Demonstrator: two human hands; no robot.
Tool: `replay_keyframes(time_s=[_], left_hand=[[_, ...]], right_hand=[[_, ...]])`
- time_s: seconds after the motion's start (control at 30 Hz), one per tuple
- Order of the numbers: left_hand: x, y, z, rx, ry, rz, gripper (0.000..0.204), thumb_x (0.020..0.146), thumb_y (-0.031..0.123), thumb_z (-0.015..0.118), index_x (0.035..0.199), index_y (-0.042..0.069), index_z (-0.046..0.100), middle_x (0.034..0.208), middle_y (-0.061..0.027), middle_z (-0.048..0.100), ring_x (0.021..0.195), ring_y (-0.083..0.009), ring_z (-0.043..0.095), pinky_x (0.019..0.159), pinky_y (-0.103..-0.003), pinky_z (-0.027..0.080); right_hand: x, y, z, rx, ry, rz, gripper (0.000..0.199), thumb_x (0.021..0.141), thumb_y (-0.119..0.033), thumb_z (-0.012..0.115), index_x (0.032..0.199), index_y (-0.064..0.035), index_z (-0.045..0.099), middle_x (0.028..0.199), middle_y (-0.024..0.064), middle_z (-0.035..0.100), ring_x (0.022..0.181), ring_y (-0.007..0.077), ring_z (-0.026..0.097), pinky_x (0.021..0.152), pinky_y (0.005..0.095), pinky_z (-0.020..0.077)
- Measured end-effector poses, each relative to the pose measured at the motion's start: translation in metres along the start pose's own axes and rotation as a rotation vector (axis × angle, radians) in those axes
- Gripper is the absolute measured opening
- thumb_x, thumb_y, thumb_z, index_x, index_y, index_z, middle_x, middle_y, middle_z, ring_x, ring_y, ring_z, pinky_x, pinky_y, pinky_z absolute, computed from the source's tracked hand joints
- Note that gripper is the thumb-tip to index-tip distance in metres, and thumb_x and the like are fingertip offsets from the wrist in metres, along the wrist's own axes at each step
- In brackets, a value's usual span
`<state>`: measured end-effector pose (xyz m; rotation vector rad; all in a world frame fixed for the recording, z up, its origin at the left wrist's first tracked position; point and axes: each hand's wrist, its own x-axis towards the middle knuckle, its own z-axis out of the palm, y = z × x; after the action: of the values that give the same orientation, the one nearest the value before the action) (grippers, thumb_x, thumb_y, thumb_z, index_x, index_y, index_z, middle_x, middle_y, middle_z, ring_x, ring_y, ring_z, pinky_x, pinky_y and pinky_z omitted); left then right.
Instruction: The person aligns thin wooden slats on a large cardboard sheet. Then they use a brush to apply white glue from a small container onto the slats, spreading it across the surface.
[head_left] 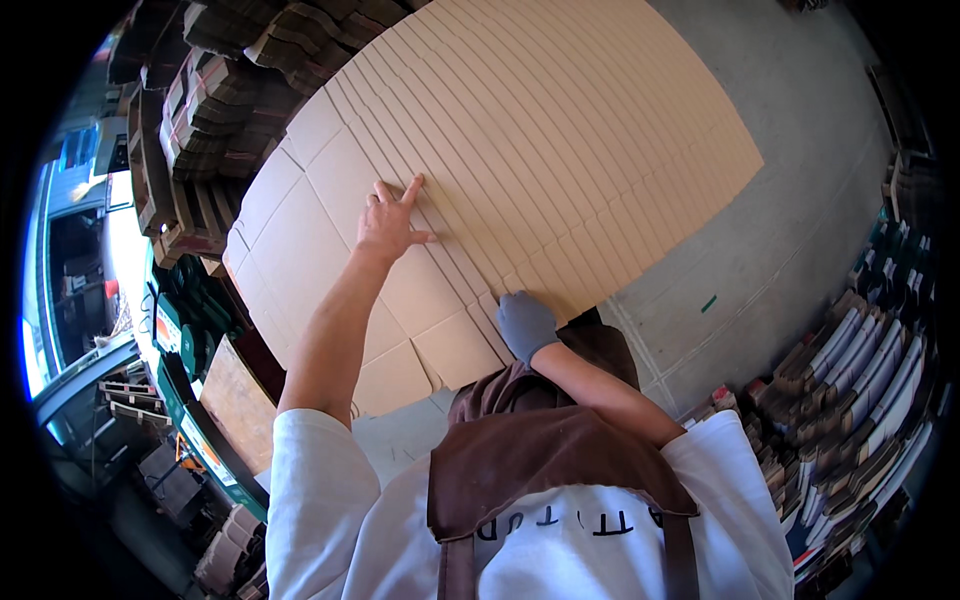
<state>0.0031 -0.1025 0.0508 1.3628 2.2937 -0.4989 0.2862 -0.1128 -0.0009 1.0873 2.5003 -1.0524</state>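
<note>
A fanned run of flat corrugated cardboard blanks [540, 130] is seen laid out overlapping, shingle-style, across the upper middle of the view, w/ many parallel edges running diagonally. The run rests on a surface that is hidden under it; grey concrete floor [800, 150] shows to the right & below.

The left hand [390, 222], bare, is laid on the blanks near the left end of the run: fingers spread, index finger stretched out along a blank edge, thumb out to the right. Nothing is gripped by it; it is pressed flat on the cardboard. The larger flapped blank [300, 250] at the left end lies just beside & under that hand.

The right hand [525, 325], in a grey glove, is set at the near lower edge of the run, fingers curled down over the edge. Whether an edge is actually pinched can't be told; contact w/ the cardboard is seen.

A brown apron [540, 450] over a white T-shirt [330, 500] fills the lower middle.

Stacks of bundled folded cartons [210, 110] are piled at upper left, touching or just beside the run. More stacked flat printed cartons [860, 390] stand on edge in rows at the right, well apart from the hands. A green machine frame [190, 340] is seen at lower left, near the left end of the blanks.
</note>
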Motion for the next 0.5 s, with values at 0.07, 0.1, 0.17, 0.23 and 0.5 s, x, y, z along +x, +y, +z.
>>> replay_keyframes(time_s=[0.07, 0.1, 0.17, 0.23, 0.5], left_hand=[[-0.001, 0.001, 0.001, -0.003, -0.001, -0.002, 0.112, 0.066, 0.050, 0.085, 0.155, 0.033, 0.019, 0.138, -0.0338, 0.036, 0.116, -0.0439, 0.054, 0.096, -0.047, 0.050], [0.000, 0.000, 0.001, 0.001, 0.004, -0.001, 0.112, 0.066, 0.051, 0.084, 0.155, 0.033, 0.019, 0.139, -0.0339, 0.036, 0.116, -0.0437, 0.054, 0.096, -0.047, 0.050], [0.002, -0.002, 0.004, 0.023, 0.005, 0.004, 0.112, 0.067, 0.054, 0.083, 0.156, 0.033, 0.018, 0.140, -0.0349, 0.034, 0.116, -0.0428, 0.054, 0.095, -0.046, 0.050], [0.001, -0.003, 0.006, 0.061, -0.003, 0.010, 0.112, 0.067, 0.060, 0.080, 0.156, 0.034, 0.016, 0.143, -0.0367, 0.032, 0.116, -0.0414, 0.054, 0.093, -0.043, 0.051], [0.000, 0.000, 0.001, 0.053, -0.043, -0.018, 0.113, 0.067, 0.060, 0.081, 0.156, 0.033, 0.017, 0.144, -0.0378, 0.031, 0.119, -0.0415, 0.052, 0.097, -0.043, 0.048]], right_hand=[[0.000, -0.003, -0.006, -0.015, -0.014, -0.014, 0.013, 0.089, -0.014, 0.055, 0.089, -0.0058, 0.065, 0.093, 0.0149, 0.066, 0.085, 0.0324, 0.068, 0.070, 0.0438, 0.0559], [0.002, -0.003, -0.005, -0.022, -0.020, -0.019, 0.013, 0.089, -0.014, 0.055, 0.089, -0.0056, 0.065, 0.092, 0.0152, 0.066, 0.085, 0.0327, 0.068, 0.070, 0.0439, 0.0558], [0.002, 0.000, -0.003, -0.036, -0.033, -0.031, 0.013, 0.088, -0.013, 0.055, 0.089, -0.0053, 0.066, 0.091, 0.0157, 0.066, 0.084, 0.0333, 0.068, 0.070, 0.0441, 0.0558], [0.001, -0.002, -0.007, -0.052, -0.039, -0.046, 0.013, 0.088, -0.013, 0.055, 0.090, -0.0053, 0.066, 0.091, 0.0158, 0.067, 0.083, 0.0335, 0.068, 0.069, 0.0443, 0.0561], [0.004, -0.002, 0.003, -0.183, 0.019, -0.079, 0.017, 0.088, -0.024, 0.059, 0.086, -0.0081, 0.065, 0.085, 0.0128, 0.067, 0.075, 0.0301, 0.069, 0.063, 0.0440, 0.0554]])
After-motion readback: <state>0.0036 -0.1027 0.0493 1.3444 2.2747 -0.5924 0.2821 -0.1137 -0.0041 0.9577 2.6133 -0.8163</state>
